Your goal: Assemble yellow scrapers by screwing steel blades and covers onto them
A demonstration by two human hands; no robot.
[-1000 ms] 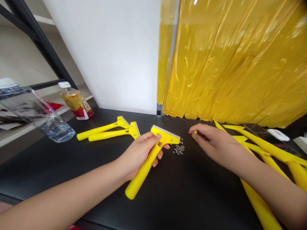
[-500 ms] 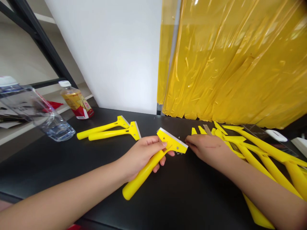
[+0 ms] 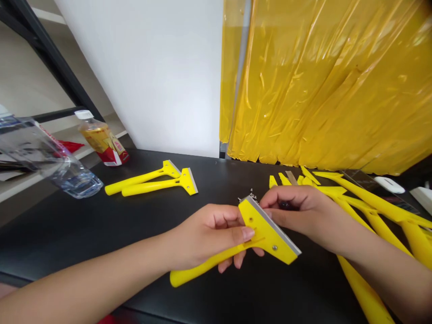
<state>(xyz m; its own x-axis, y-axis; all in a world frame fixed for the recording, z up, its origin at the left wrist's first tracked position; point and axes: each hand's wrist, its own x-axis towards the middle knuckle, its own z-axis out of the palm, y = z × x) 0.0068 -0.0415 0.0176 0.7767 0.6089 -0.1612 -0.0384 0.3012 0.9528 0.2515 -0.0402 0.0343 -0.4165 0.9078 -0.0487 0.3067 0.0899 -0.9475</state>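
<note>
Held by the left hand (image 3: 212,234), with the thumb pressed on its flat head and the fingers curled below, is one yellow scraper (image 3: 270,236). It is above the middle of the black table (image 3: 67,234), its handle pointing to the near left and its metal blade edge (image 3: 280,229) facing to the far right. On the near right part of the head, one shiny round fastener (image 3: 274,248) can be seen. Right hand (image 3: 300,207) is just beside this blade edge, with thumb and forefinger close together, but their tips are partly covered, so I cannot tell if they pinch something. Some small metal pieces (image 3: 252,194) lie just beyond the scraper, near these fingers. Farther to the left, two other scrapers (image 3: 151,186) are lying side by side, their heads turned to the right. Behind them, on the far left, are a bottle with amber drink (image 3: 103,144) and a large clear bottle (image 3: 76,177). On the right side, a pile of yellow handles (image 3: 373,197) extends beyond the right forearm, and yellow plastic film (image 3: 320,90) hangs at the far right.
</note>
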